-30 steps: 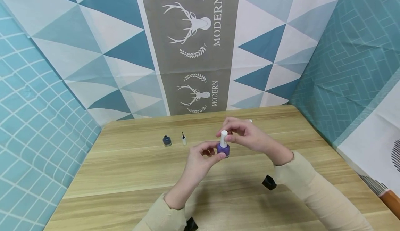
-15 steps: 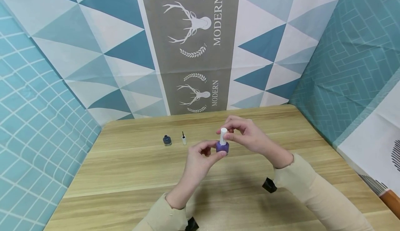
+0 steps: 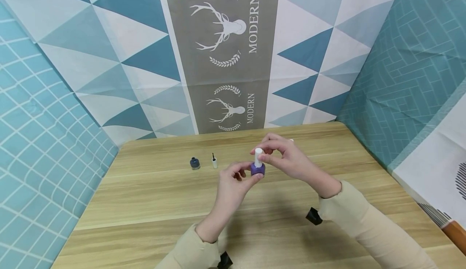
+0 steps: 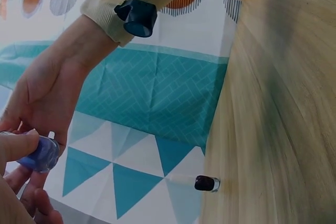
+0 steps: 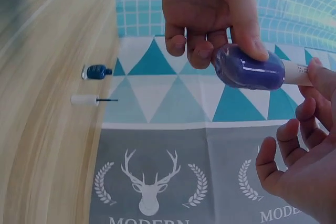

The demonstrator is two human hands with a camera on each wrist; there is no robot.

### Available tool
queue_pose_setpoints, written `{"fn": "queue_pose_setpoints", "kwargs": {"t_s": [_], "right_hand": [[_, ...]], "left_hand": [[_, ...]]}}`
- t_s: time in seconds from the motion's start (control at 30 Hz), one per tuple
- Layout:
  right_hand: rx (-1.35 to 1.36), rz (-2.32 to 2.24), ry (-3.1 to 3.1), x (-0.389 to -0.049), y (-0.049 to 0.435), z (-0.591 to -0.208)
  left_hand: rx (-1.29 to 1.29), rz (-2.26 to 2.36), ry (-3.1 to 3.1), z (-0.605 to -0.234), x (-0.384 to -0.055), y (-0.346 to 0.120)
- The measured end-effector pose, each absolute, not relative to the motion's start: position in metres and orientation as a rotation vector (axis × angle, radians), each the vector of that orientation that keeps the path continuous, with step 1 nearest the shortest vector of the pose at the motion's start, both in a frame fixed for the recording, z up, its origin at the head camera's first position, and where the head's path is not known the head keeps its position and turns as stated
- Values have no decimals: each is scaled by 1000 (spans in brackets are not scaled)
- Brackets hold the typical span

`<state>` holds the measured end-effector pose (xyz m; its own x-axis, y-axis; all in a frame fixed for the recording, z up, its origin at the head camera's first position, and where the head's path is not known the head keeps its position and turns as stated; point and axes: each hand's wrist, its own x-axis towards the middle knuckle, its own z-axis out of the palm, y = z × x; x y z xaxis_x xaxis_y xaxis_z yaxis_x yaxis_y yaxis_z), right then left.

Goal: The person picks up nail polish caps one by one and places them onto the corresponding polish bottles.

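Observation:
In the head view my left hand (image 3: 234,184) pinches a purple nail polish bottle (image 3: 257,170) by its body, between thumb and fingers, above the table. My right hand (image 3: 282,155) pinches the bottle's white cap (image 3: 258,155) from the right. The bottle is nearly upright and the cap sits on its neck. From the right wrist view, the bottle (image 5: 249,69) shows between both hands, its glass under the left thumb. Apart from the hands, an uncapped dark blue nail polish bottle (image 3: 194,163) stands beside a white brush cap (image 3: 214,163), bristles up.
The wooden table (image 3: 153,204) lies beneath both hands. Another dark nail polish bottle (image 4: 207,183) stands on the table in the left wrist view; in the head view my right hand mostly hides it. Patterned cloth (image 3: 225,111) hangs behind and along the sides.
Both hands have shifted slightly up and left in the head view with the purple nail polish bottle. The dark blue bottle and its brush cap have stayed in place.

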<state>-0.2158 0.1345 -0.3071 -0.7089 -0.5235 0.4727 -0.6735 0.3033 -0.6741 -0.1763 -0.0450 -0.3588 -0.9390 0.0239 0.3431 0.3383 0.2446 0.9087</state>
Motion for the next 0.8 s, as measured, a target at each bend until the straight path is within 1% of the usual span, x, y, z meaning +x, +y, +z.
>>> {"fn": "queue_pose_setpoints", "kwargs": {"t_s": [0.17,0.37,0.53,0.8], "right_hand": [[1133,1328,-2423,-218,138,-304],[1128,1281,-2416,-222,148,-297],[1016,1270,-2459,-227,163,-295],[782,1292,-2547,-238,192,-308]], "left_hand": [[-375,-1685,-2282,-361,-177,-45],[-505,-1574,-2309,-359,-180,-53],[-529,-1435,-2315,-356,-188,-73],[-485,-1082,-2278,-362,-212,-121]]}}
